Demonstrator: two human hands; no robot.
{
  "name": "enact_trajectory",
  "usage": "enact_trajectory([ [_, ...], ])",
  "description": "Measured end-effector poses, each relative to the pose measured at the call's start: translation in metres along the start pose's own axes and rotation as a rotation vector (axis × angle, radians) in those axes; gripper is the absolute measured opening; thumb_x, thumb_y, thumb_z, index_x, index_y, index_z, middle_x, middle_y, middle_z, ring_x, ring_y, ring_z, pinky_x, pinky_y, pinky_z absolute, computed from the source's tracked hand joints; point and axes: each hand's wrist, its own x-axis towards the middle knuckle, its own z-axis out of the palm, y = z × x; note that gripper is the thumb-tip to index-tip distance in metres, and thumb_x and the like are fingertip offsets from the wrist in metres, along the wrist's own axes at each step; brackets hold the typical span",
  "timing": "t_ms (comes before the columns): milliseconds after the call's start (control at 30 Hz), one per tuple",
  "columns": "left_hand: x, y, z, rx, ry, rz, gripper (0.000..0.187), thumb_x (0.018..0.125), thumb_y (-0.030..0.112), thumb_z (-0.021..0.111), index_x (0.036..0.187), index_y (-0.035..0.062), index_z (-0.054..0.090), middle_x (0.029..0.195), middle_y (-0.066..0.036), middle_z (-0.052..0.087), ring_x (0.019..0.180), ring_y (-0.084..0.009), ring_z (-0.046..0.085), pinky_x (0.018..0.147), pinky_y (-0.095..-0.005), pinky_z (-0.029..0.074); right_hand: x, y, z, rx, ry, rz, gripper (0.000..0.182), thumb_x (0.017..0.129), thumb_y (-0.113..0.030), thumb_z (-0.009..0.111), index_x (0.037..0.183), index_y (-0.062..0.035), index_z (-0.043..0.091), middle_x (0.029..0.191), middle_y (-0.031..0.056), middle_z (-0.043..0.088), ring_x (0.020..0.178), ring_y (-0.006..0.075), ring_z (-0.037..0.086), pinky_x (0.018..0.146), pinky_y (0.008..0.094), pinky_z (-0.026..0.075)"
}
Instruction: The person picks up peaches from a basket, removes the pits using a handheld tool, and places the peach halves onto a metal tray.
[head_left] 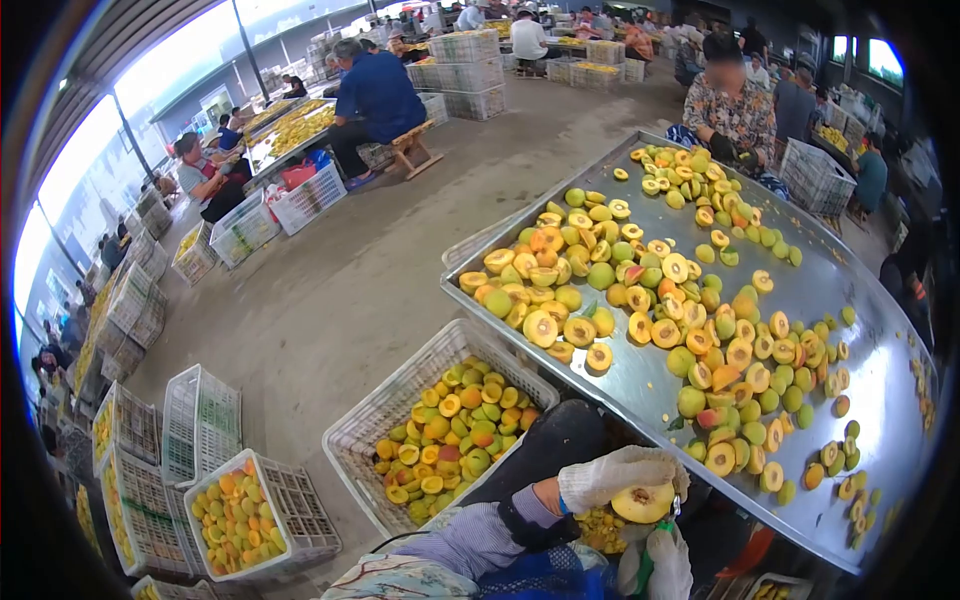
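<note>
My left hand (618, 474), in a white fabric glove, holds a cut peach half (643, 502) with its yellow flesh and pit hollow facing up, just off the near edge of the metal table (640, 385). My right hand (660, 562), also gloved, sits directly below the peach half, partly cut off by the frame's bottom. A green strip shows by its fingers and a small metal glint by the fruit. What the right hand grips is unclear. Below my hands sits a container of yellow peach pieces (598, 530).
The metal table carries many green-yellow peaches and cut halves (650, 300). A white plastic crate of peaches (440, 430) stands at my left, with more crates (240, 510) on the concrete floor. A person in a patterned shirt (735, 110) sits at the table's far end; other workers sit farther back.
</note>
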Motion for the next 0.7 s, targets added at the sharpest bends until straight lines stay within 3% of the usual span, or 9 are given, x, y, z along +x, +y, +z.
enact_trajectory([
  [100,-0.001,0.004,0.002,0.02,0.019,-0.008,0.039,0.098,0.032,0.048,0.109,-0.0024,0.061,0.108,-0.01,0.063,0.102,-0.016,0.058,0.092,-0.0286,0.044,0.002,-0.005,-0.001,-0.056,0.032,0.028,0.03,0.101,-0.036,0.049,0.104,-0.0061,0.052,0.059,0.0001,0.049,0.044,0.0099,0.043,0.042,0.0232,0.032],
  [133,-0.001,0.014,0.003,0.254,0.017,0.066,0.043,0.1,0.035,0.045,0.11,-0.0031,0.061,0.109,-0.01,0.063,0.103,-0.017,0.058,0.093,-0.0294,0.045,0.009,0.011,-0.008,-0.036,0.11,-0.088,0.032,0.092,-0.029,0.054,0.101,0.0009,0.06,0.057,0.0044,0.055,0.044,0.0104,0.048,0.044,0.0236,0.038],
  [200,0.0,0.008,0.003,0.164,0.104,0.052,0.045,0.099,0.037,0.044,0.11,-0.0036,0.061,0.11,-0.011,0.063,0.103,-0.0179,0.058,0.093,-0.0297,0.045,0.003,-0.004,0.0,-0.138,0.14,-0.061,0.034,0.092,-0.029,0.054,0.103,0.0028,0.058,0.058,0.0054,0.056,0.044,0.0097,0.048,0.043,0.0226,0.039],
  [267,0.0,0.005,-0.002,0.082,0.149,0.012,0.047,0.096,0.038,0.048,0.115,-0.0037,0.057,0.116,-0.014,0.06,0.104,-0.0202,0.058,0.095,-0.0315,0.045,0.005,-0.006,-0.003,-0.142,0.194,0.05,0.034,0.091,-0.03,0.055,0.103,0.0019,0.059,0.058,0.0049,0.056,0.045,0.0097,0.049,0.042,0.0225,0.039],
  [333,-0.001,0.007,0.006,-0.031,0.235,-0.005,0.054,0.092,0.039,0.055,0.126,-0.0024,0.049,0.124,-0.017,0.056,0.109,-0.0264,0.058,0.096,-0.0364,0.047,0.002,-0.006,-0.006,-0.233,0.165,-0.005,0.032,0.09,-0.028,0.058,0.105,0.0009,0.059,0.06,0.0047,0.058,0.046,0.0097,0.051,0.042,0.0218,0.039],
  [400,0.001,0.001,0.003,-0.107,0.18,-0.008,0.062,0.088,0.036,0.06,0.135,0.0011,0.04,0.132,-0.02,0.05,0.117,-0.0343,0.056,0.096,-0.0424,0.049,0.002,-0.018,0.002,-0.156,0.237,0.152,0.026,0.09,-0.023,0.066,0.106,-0.0038,0.061,0.063,0.0012,0.06,0.05,0.0055,0.053,0.048,0.0225,0.041],
  [533,0.001,-0.008,0.006,-0.099,0.212,0.049,0.066,0.088,0.041,0.065,0.136,0.0047,0.038,0.138,-0.024,0.045,0.12,-0.0422,0.054,0.091,-0.0461,0.054,0.004,-0.01,-0.003,-0.234,0.241,-0.018,0.027,0.088,-0.026,0.07,0.103,-0.0054,0.062,0.066,0.0017,0.063,0.057,0.0058,0.059,0.052,0.0227,0.045],
  [567,0.002,-0.009,0.008,-0.047,0.233,0.052,0.069,0.089,0.051,0.061,0.135,0.0038,0.039,0.134,-0.025,0.049,0.113,-0.0395,0.059,0.087,-0.0445,0.056,0.004,-0.01,-0.003,-0.226,0.257,-0.009,0.027,0.088,-0.026,0.07,0.103,-0.0054,0.062,0.066,0.0017,0.063,0.057,0.0058,0.059,0.052,0.0227,0.045],
  [700,0.006,-0.007,0.005,-0.104,0.279,-0.017,0.068,0.09,0.051,0.063,0.129,-0.0004,0.042,0.122,-0.02,0.058,0.103,-0.0256,0.063,0.088,-0.0346,0.054,0.003,-0.014,-0.004,-0.377,0.284,-0.04,0.027,0.086,-0.026,0.072,0.101,-0.0057,0.063,0.067,0.0041,0.062,0.06,0.0084,0.061,0.055,0.0256,0.047],
])
